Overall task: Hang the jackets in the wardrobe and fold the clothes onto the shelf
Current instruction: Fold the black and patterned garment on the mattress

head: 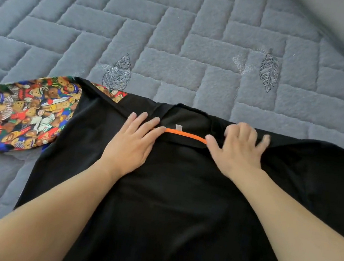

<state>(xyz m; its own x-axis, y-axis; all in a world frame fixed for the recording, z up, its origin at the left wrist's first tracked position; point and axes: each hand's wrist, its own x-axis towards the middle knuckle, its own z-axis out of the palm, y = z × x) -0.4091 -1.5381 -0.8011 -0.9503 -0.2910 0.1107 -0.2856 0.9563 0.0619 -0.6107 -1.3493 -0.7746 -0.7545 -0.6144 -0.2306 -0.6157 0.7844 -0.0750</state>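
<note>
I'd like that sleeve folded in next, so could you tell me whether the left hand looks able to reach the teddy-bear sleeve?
Probably yes: the left hand lies flat on the black garment, with nothing covering the teddy-bear sleeve beside it.

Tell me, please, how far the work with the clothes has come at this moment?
Nothing looks finished: no wardrobe, shelf or folded pile is in view. In hand: the black garment lies spread on the quilted mattress, left hand flat and right hand at its orange-trimmed collar. Left: folding it, and the teddy-bear print garment beside it.

A garment lies on the mattress, overlapping another garment at its left.
</note>
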